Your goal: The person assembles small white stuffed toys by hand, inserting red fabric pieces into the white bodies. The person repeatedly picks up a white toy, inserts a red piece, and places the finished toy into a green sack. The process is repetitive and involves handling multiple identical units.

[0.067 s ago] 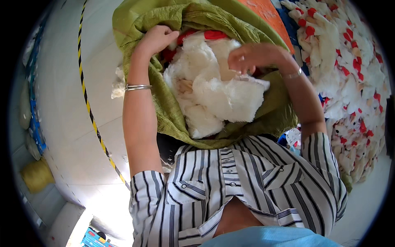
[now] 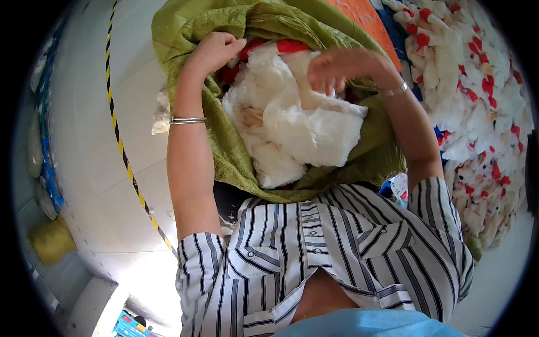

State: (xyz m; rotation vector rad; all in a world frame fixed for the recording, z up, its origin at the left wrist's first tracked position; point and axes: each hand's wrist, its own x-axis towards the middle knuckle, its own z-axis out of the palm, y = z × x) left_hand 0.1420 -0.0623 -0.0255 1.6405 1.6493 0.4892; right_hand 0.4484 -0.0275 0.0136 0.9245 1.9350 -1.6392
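Observation:
A green woven sack (image 2: 236, 168) stands open in front of me, its rim rolled outward in folds. Inside lie white furry plush pieces (image 2: 303, 135) with some red fabric parts (image 2: 292, 46) at the far side. My left hand (image 2: 216, 50) is curled closed at the sack's far left rim, pinching its folded edge, with the thumb pointing right. Over the right part of the white pieces hovers my right hand (image 2: 342, 67), its fingers bent downward and smeared by motion. Whether it touches or holds anything is unclear.
To the right rises a large heap of white plush pieces (image 2: 455, 106) with red parts. An orange sheet (image 2: 365, 25) lies behind the sack. Black-and-yellow tape (image 2: 115, 121) runs along the pale floor at left, with a yellow roll (image 2: 51, 240) beyond it.
My right hand has shifted slightly away from me and to the left above the white pieces. My left hand stays at the rim, almost unmoved.

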